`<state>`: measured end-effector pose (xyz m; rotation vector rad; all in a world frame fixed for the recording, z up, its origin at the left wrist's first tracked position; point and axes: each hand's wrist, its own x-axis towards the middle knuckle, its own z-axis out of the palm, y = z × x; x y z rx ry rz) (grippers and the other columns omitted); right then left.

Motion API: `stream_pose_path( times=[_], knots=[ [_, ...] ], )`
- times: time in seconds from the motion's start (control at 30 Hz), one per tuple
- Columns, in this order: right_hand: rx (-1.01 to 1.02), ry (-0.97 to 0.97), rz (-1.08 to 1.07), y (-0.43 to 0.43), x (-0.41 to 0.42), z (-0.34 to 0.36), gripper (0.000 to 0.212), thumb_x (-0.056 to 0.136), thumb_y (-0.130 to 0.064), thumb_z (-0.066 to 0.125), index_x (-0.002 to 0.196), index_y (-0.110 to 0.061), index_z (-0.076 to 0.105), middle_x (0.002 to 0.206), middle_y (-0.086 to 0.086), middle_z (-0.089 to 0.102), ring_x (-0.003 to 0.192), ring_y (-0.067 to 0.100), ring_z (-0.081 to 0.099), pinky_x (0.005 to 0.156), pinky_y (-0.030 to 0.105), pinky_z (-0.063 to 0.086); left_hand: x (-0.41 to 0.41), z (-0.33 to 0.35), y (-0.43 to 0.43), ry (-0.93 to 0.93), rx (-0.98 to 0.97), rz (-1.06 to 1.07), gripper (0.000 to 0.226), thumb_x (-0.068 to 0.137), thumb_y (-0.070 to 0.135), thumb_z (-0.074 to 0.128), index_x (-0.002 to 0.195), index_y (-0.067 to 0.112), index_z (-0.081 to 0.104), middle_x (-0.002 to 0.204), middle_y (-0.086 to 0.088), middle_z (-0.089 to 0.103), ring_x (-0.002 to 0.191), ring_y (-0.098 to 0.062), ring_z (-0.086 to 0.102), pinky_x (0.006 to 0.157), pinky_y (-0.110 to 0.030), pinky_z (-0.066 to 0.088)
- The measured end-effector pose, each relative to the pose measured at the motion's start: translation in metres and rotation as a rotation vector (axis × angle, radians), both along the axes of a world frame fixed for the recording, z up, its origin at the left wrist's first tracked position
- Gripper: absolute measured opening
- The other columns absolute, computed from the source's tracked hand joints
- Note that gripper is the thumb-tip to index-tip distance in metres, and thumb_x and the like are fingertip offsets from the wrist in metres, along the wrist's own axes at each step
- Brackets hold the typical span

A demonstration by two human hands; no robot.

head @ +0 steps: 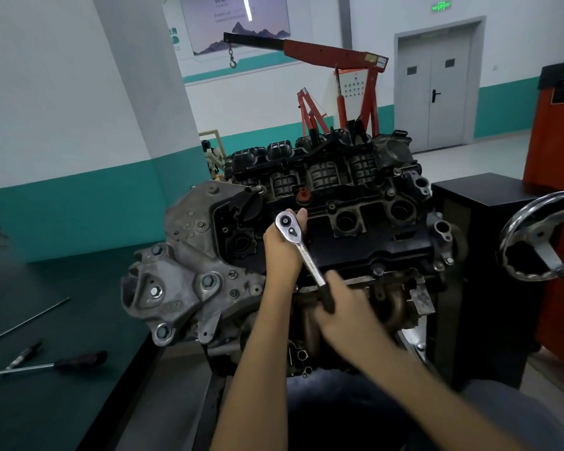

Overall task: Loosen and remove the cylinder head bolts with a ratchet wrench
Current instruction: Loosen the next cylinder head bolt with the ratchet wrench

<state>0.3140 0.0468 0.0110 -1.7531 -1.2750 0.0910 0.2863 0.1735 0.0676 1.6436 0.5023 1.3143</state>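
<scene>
On top of the engine, the ratchet wrench seems seated on a bolt hidden under its head, with the handle running toward 5 o'clock. The left hand curls its fingers round the head end, and the right hand grips the black handle. The job looks early: the black cover is on, bolts sit along its near edge, and none lie loose.

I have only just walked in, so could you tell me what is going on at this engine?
A person is working a ratchet wrench on top of the engine. The left hand holds the wrench's head at the black cover, and the right hand grips its handle. What the head sits on is hidden. A screwdriver lies on the green bench.
</scene>
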Motion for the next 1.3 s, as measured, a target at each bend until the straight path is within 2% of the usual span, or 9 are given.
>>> stream_pose_path(
  times=[0.13,0.3,0.43,0.53,0.6,0.73,0.93,1.1,1.3],
  knots=[
    [0.072,0.165,0.039,0.018,-0.03,-0.01,0.023,0.083,-0.005,0.053,0.096,-0.02,0.043,0.066,0.001,0.052,0.055,0.01,0.053,0.051,0.021,0.048,-0.006,0.0,0.006,0.093,0.016,0.019,0.04,0.094,0.025,0.062,0.067,0.008,0.038,0.066,-0.009,0.035,0.062,-0.015,0.033,0.053,-0.019,0.031],
    [-0.137,-0.176,0.104,-0.013,0.045,0.028,0.033,0.078,-0.002,0.058,0.106,-0.019,0.055,0.062,-0.005,0.047,0.05,0.005,0.046,0.047,0.011,0.037,-0.017,0.004,0.006,0.127,0.204,-0.115,0.024,0.09,0.021,0.068,0.074,0.009,0.054,0.072,-0.017,0.055,0.067,-0.016,0.049,0.066,-0.026,0.043],
    [-0.33,-0.535,0.106,-0.016,0.103,0.083,0.026,0.084,-0.009,0.059,0.103,-0.027,0.055,0.064,-0.008,0.051,0.053,0.005,0.053,0.054,0.027,0.044,-0.015,0.013,0.011,0.241,0.267,-0.195,0.031,0.093,0.023,0.063,0.062,0.025,0.061,0.059,0.007,0.058,0.06,-0.004,0.053,0.062,-0.013,0.042],
    [-0.334,-0.681,0.041,-0.011,0.111,0.094,0.027,0.086,-0.014,0.059,0.111,-0.024,0.053,0.063,-0.01,0.048,0.054,0.007,0.049,0.056,0.027,0.041,-0.013,0.004,0.013,0.145,0.172,-0.197,0.042,0.096,0.009,0.056,0.057,0.024,0.059,0.056,0.02,0.055,0.063,0.007,0.053,0.069,-0.007,0.041],
    [-0.254,-0.604,-0.003,-0.015,0.1,0.073,0.022,0.084,-0.015,0.06,0.103,-0.024,0.052,0.063,-0.008,0.047,0.053,0.01,0.049,0.051,0.024,0.037,-0.009,-0.002,0.013,0.087,0.146,-0.177,0.045,0.097,0.006,0.053,0.058,0.026,0.044,0.055,0.02,0.049,0.062,0.008,0.049,0.067,-0.007,0.039],
    [-0.034,-0.047,-0.003,-0.012,0.024,0.006,0.024,0.08,-0.01,0.061,0.079,-0.025,0.041,0.059,-0.001,0.047,0.045,0.004,0.046,0.042,0.012,0.034,-0.002,-0.002,0.009,0.056,0.142,-0.147,0.046,0.097,0.014,0.056,0.061,0.02,0.029,0.053,0.016,0.03,0.053,-0.001,0.028,0.054,-0.011,0.029],
    [0.088,0.265,-0.016,0.02,-0.033,-0.016,0.026,0.083,-0.005,0.054,0.105,-0.018,0.047,0.07,0.008,0.054,0.056,0.015,0.054,0.048,0.02,0.045,-0.002,0.001,0.009,0.058,0.135,-0.104,0.049,0.096,0.012,0.058,0.061,0.021,0.026,0.052,0.015,0.025,0.052,-0.003,0.024,0.052,-0.012,0.027],
    [-0.087,-0.134,0.106,-0.016,0.042,0.026,0.033,0.077,-0.001,0.058,0.085,-0.031,0.047,0.057,-0.003,0.045,0.046,0.006,0.045,0.048,0.019,0.035,-0.008,0.006,0.015,0.178,0.206,-0.161,0.053,0.095,0.019,0.06,0.051,0.032,0.033,0.051,0.015,0.031,0.055,-0.005,0.029,0.055,-0.02,0.03],
    [-0.363,-0.832,-0.027,-0.013,0.106,0.1,0.036,0.088,-0.022,0.056,0.123,-0.028,0.047,0.077,-0.003,0.054,0.075,0.021,0.06,0.065,0.03,0.044,-0.012,0.01,0.015,0.168,0.201,-0.161,0.056,0.095,0.005,0.056,0.046,0.031,0.046,0.048,0.017,0.042,0.051,0.005,0.041,0.055,-0.01,0.033]
  ],
)
